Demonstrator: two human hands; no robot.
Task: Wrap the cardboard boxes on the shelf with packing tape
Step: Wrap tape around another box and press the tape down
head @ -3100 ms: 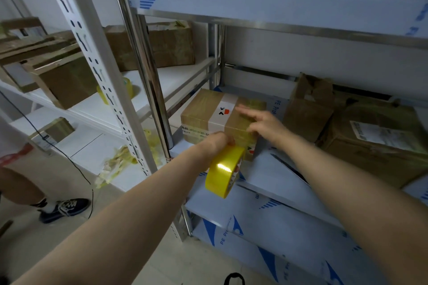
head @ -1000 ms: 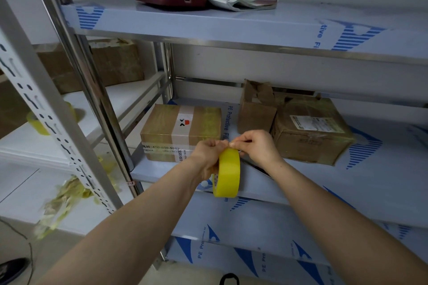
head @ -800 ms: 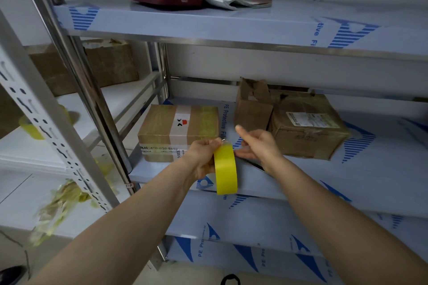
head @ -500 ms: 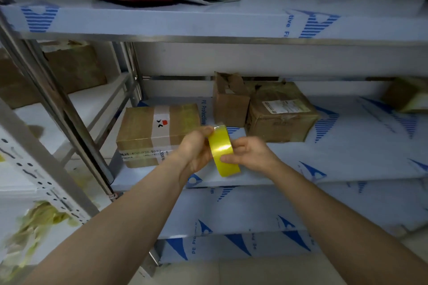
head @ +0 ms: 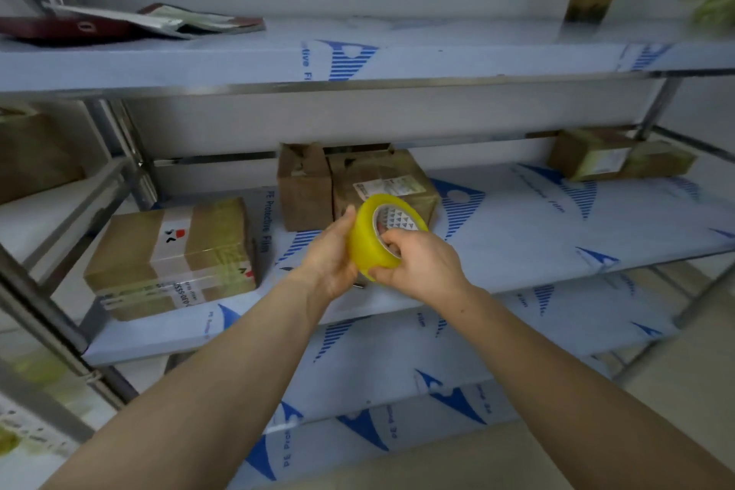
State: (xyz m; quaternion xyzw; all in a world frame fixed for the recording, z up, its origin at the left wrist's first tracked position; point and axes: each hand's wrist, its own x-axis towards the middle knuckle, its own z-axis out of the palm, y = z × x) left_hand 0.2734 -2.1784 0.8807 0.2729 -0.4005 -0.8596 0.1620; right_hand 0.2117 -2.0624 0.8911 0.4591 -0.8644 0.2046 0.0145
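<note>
Both hands are up in front of the middle level. The yellow roll of packing tape [head: 372,247] hangs in the air between them, just ahead of the blue-filmed metal shelf [head: 537,235] and not resting on it. My left hand [head: 328,263] cups the roll's outer band from the left, its fingers [head: 349,213] curved up against it. My right hand [head: 423,268] grips the near rim, fingers curled at the edge of the printed cardboard core.

I can't make out a loose tape end, because the frame is too soft for that. The roll reads as light and rigid, with a slick band. I'd hold it by the core and rim and scrape the band with a nail to lift the end. The tape itself should be thin and sticky, and quick to fold onto itself.

On the shelf to the left lies the brown cardboard box with a white label band [head: 175,251], which looks glossy. Behind the roll, a tall crumpled brown carton [head: 304,191] touches a squat brown carton with a shipping label [head: 417,187]. Both look light and soft-walled. I'd press down on the top face to steady one while wrapping it.
</note>
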